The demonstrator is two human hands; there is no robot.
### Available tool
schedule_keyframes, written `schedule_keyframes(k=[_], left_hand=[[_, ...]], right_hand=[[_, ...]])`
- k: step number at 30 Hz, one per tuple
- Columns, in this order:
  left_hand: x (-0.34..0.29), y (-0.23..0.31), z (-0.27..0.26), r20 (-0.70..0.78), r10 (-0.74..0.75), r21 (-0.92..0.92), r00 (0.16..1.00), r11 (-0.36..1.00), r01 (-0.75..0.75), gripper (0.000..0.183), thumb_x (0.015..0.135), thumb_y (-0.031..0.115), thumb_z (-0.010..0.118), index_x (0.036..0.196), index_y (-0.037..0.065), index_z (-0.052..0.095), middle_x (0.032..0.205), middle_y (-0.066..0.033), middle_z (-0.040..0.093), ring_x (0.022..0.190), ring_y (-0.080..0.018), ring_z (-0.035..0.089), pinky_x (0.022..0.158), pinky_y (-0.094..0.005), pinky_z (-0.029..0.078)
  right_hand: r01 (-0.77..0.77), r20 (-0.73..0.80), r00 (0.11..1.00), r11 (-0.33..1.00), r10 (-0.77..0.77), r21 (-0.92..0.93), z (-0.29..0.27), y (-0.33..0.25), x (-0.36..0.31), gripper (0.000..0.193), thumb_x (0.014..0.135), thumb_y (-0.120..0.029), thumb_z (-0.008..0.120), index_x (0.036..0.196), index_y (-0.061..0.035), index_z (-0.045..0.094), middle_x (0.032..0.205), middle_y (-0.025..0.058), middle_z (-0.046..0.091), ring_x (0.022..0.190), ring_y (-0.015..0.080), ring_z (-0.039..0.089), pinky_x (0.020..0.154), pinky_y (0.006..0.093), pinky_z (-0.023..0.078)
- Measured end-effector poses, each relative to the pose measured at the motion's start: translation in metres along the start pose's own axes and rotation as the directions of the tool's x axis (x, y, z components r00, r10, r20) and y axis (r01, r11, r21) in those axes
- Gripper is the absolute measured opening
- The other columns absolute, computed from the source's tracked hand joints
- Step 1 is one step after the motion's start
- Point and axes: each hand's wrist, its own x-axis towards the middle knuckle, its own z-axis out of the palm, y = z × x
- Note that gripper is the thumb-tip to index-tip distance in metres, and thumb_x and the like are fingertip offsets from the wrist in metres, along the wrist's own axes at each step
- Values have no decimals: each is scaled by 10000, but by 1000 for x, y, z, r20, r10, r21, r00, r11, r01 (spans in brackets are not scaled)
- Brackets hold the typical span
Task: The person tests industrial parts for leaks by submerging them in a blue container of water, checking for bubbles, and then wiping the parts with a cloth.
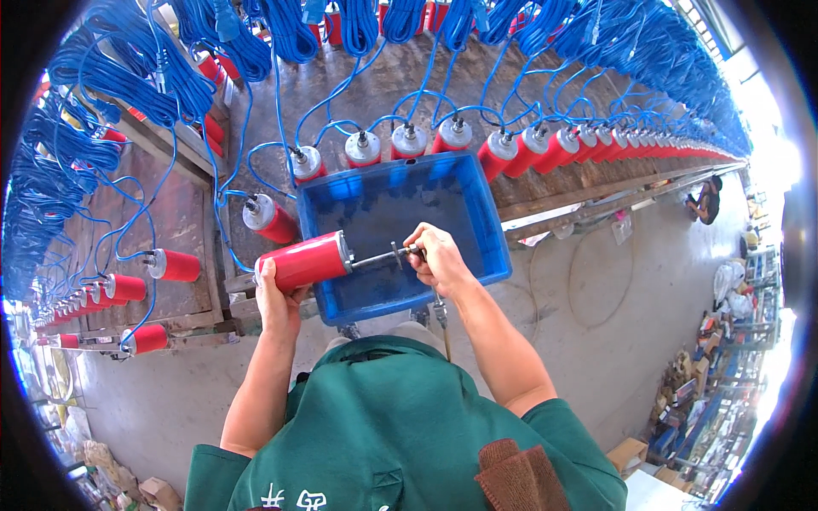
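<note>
Cylinder (300, 263), red and metal-capped, lies nearly level over the blue tub (489, 217), your left hand (278, 298) clasping its outer end, presumably to bear its weight while your right hand (438, 259) grasps the metal rod tool (376, 259) that meets its other end. The tub sits beneath, perhaps to catch any spill; its floor looks dark and patchy, whether wet is unclear, and corded red cylinders (498, 156) line the counter (362, 92) beyond.

The wooden bench (537, 193) carries a long row of red cylinders (559, 150); blue cables (356, 30) run behind them. The left bench (192, 220) carries similar cylinders (176, 266) also.
</note>
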Motion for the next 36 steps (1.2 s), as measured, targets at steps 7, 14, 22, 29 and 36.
schedule_keyframes(k=[7,14,22,29,36], left_hand=[[-3,1,4,-33,10,8,999,1000,-10,523,1015,484,653,1297,44,622,1189,-142,745,1029,-273,758,859,-409,653],[-7,1,9,-28,26,-13,999,1000,-26,522,1007,486,661,1278,42,619,1156,-127,744,1008,-270,755,827,-414,653],[-30,-7,48,-143,296,165,944,948,-272,422,914,253,843,1226,76,619,1112,-78,715,953,-194,737,723,-337,636],[-16,-57,134,-17,89,181,996,980,-84,683,802,277,956,1311,122,528,1156,-55,656,995,-187,703,708,-325,611],[19,-119,140,-97,-195,209,976,955,211,622,850,374,903,1334,122,606,1246,-96,695,1109,-296,706,854,-510,622]], right_hand=[[-42,38,998,999,41,33,-8,5,9,219,1049,-163,434,969,-67,614,715,35,548,469,63,354,383,237,257],[-91,141,986,996,87,21,-29,-14,5,138,1009,-158,534,1097,-62,579,776,58,572,533,79,416,427,238,320],[578,3,809,795,-588,-183,-112,-156,-115,448,1041,-101,542,1477,-117,440,1059,153,674,752,178,623,685,344,555],[-5,25,1000,995,2,95,-294,-42,-58,403,1084,-460,607,1052,-64,672,674,65,605,597,213,614,699,387,550],[-48,-471,748,670,-468,-741,-355,-25,-37,207,900,-151,646,1038,3,633,829,80,637,762,194,584,710,355,490]])
